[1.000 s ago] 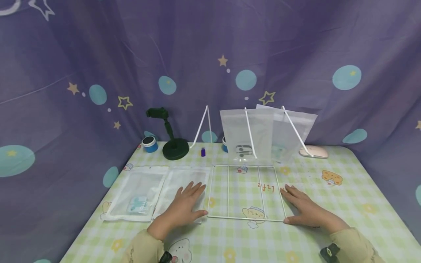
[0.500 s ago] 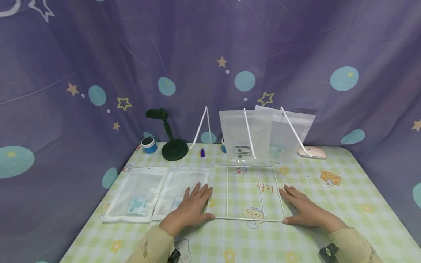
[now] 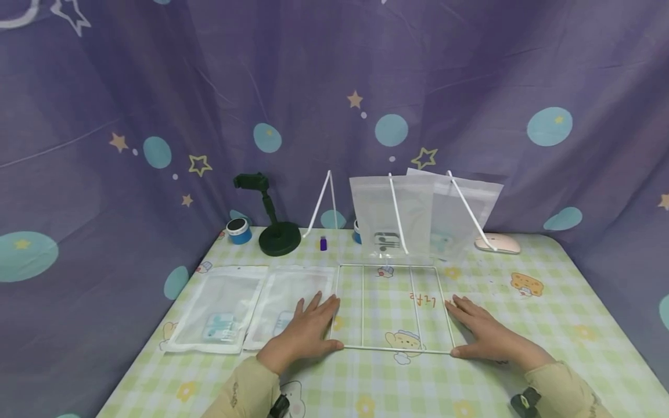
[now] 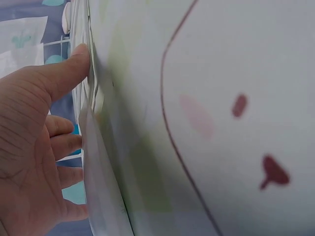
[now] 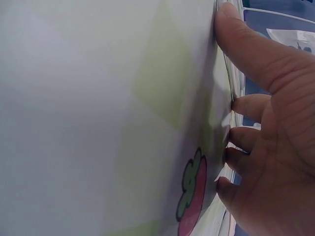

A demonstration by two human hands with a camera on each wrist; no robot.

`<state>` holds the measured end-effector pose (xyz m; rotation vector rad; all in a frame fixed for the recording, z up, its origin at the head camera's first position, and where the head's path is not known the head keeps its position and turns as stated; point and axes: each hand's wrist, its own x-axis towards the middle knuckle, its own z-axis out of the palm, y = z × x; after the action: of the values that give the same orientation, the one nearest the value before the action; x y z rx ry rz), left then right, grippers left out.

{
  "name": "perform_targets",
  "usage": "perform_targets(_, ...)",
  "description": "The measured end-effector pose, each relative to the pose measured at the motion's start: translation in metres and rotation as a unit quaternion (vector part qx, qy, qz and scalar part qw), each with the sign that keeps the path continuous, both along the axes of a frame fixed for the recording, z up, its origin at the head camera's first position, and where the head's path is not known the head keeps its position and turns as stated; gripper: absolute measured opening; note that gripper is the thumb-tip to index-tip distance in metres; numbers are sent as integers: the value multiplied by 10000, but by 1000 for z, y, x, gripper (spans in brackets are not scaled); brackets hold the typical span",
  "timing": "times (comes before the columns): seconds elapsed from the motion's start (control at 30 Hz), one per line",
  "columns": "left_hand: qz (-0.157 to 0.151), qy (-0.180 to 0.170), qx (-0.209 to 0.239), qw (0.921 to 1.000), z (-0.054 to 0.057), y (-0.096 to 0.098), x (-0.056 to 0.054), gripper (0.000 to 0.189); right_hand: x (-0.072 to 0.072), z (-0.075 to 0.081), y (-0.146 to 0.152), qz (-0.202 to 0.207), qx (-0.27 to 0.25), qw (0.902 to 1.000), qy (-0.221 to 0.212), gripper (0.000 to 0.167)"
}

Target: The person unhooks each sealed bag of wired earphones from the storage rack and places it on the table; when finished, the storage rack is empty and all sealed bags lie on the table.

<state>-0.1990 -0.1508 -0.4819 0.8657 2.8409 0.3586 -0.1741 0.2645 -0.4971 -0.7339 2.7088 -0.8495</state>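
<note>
A white wire rack (image 3: 376, 349) stands mid-table, its base flat and its prongs raised at the back. My left hand (image 3: 305, 334), fingers spread, rests at the base's left side, thumb by the front left corner. At the right side lies my right hand (image 3: 483, 330), also spread, its thumb at the front right corner. On the prongs hang a frosted zip pouch (image 3: 366, 209) with earphones inside and another pouch (image 3: 483, 200) with a pale blue item. Two more zip pouches lie flat: the left one (image 3: 230, 290) and the right one (image 3: 292, 284), partly covered by my left hand.
Behind the flat pouches stand a dark green phone stand (image 3: 279, 238) and a blue round jar (image 3: 239, 231). A purple USB stick (image 3: 323, 243) lies left of the rack. A second blue jar (image 3: 358, 233) is mostly hidden; a pink mouse (image 3: 499, 244) sits back right.
My left hand has slid right from over the right flat pouch to the rack's left edge, showing more of that pouch's contents. My right hand stays in place.
</note>
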Motion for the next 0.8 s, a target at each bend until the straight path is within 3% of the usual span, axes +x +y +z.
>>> perform_targets(0.53, 15, -27, -41, 10000, 1, 2, 2, 88, -2, 4, 2, -4, 90, 9999, 126, 100)
perform_targets(0.67, 21, -63, -16, 10000, 1, 3, 1, 88, -5, 10, -1, -133, 171, 9996, 181, 94)
perform_targets(0.8, 71, -103, -31, 9999, 1, 3, 1, 88, -11, 16, -7, -396, 227, 9976, 520, 83)
